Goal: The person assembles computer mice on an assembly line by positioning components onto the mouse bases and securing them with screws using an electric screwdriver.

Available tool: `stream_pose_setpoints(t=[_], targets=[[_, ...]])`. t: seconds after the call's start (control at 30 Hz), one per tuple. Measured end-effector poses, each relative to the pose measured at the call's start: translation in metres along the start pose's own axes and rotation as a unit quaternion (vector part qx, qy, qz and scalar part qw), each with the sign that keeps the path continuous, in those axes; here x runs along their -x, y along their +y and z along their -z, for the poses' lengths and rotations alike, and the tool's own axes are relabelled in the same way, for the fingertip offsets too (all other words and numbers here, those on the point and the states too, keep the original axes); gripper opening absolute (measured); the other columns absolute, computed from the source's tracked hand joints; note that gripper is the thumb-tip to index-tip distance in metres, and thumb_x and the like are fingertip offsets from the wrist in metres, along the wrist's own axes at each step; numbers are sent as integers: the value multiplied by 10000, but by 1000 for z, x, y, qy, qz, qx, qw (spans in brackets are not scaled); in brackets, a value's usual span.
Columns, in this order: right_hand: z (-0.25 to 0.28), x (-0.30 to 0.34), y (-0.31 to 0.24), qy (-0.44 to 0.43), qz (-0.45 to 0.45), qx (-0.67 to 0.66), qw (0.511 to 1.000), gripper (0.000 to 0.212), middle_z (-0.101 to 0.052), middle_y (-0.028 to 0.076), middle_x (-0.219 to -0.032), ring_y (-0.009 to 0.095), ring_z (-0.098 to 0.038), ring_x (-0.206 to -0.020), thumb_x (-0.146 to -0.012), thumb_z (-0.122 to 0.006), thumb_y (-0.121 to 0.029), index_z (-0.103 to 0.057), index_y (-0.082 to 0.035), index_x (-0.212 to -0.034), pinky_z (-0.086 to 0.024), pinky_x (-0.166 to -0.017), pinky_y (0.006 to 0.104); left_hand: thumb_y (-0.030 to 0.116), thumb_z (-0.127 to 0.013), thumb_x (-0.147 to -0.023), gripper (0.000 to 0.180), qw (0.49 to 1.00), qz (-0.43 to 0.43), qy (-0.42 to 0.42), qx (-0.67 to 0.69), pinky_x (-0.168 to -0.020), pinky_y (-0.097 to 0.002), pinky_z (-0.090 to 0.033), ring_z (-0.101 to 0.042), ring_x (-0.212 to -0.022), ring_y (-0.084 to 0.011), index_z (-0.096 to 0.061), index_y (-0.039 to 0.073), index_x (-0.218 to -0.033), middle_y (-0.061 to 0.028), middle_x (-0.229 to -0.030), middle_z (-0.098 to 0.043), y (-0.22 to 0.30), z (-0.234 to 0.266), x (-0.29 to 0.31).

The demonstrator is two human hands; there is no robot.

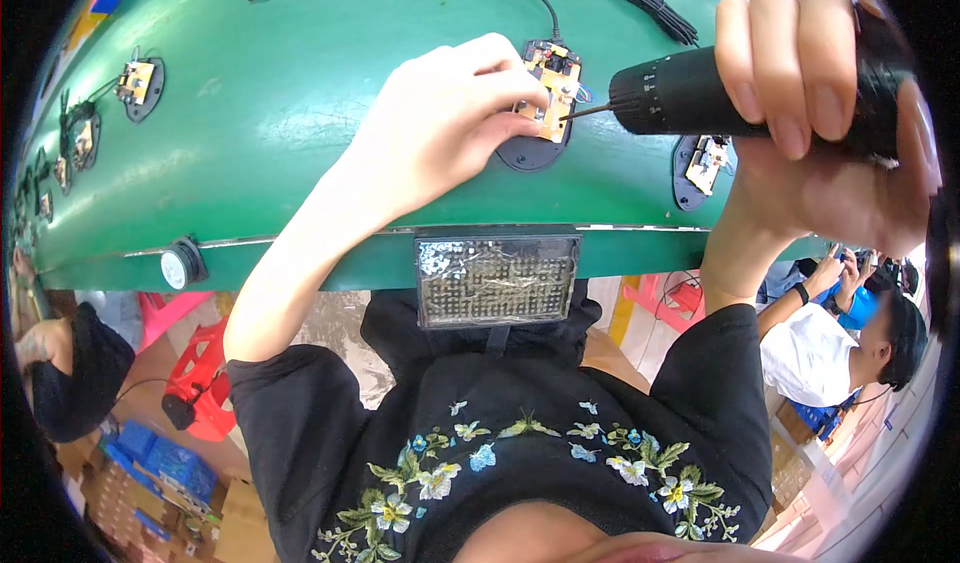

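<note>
My right hand [800, 93] is wrapped round a black electric screwdriver [680, 93], which lies nearly level and points left. Its thin bit [588, 113] reaches the lower right part of a yellow-brown circuit board [553, 73]. That board sits on the black oval base [530, 153] of an opened computer mouse, with a black cable leaving its far end. My left hand [450, 113] is closed, with thumb and forefinger gripping the board's left side, close to the bit. Whether a screw is under the bit is too small to tell.
On the green table [270, 83] lie another opened mouse [704, 168] at right and several at left. Coiled cables [650, 3] rest at the far side. A framed grid tray [497, 281] hangs at the near edge, beside a round white dial [182, 264]. Other people sit on both sides.
</note>
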State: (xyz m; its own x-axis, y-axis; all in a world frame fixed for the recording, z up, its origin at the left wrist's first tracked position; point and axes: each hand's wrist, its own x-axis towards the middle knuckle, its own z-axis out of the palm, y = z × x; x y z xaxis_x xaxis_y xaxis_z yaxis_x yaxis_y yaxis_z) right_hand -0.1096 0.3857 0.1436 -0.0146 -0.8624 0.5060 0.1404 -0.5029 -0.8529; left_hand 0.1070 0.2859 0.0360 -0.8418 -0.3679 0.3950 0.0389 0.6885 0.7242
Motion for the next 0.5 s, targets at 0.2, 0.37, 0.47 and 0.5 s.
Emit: stream_pose_setpoints(t=[0.2,0.37,0.47,0.5], targets=[[-4,-3,17,55,-32,30,998,320,-529,147,-668,222,-508,-532,-938,-463,-218,-543,75,-839,-467,-575,366,60,-829,-779,255,1000,2,8,-20,-677,-315,-492,-575,-691,-186,-733,57,-1015,-55,-780,-589,1,12,-8],[-23,-7,11,137,-97,12,986,363,-537,150,-673,226,-501,-531,-947,-468,-223,-536,47,-714,-454,-600,368,74,-845,-772,291,999,39,-15,11,-678,-309,-493,-575,-696,-170,-734,54,-1041,-56,-818,-618,0,9,-1],[-15,-2,8,86,-40,10,995,355,-536,147,-673,224,-500,-529,-948,-467,-223,-535,47,-727,-454,-598,367,95,-856,-775,302,999,36,-11,29,-678,-308,-498,-573,-695,-171,-733,54,-1048,-56,-878,-635,6,7,-2],[-12,1,6,71,-30,10,997,352,-536,147,-673,224,-500,-528,-948,-466,-223,-535,46,-732,-454,-597,366,95,-856,-775,302,999,37,-10,29,-678,-308,-498,-573,-695,-171,-733,54,-1048,-56,-878,-635,7,5,-1]])
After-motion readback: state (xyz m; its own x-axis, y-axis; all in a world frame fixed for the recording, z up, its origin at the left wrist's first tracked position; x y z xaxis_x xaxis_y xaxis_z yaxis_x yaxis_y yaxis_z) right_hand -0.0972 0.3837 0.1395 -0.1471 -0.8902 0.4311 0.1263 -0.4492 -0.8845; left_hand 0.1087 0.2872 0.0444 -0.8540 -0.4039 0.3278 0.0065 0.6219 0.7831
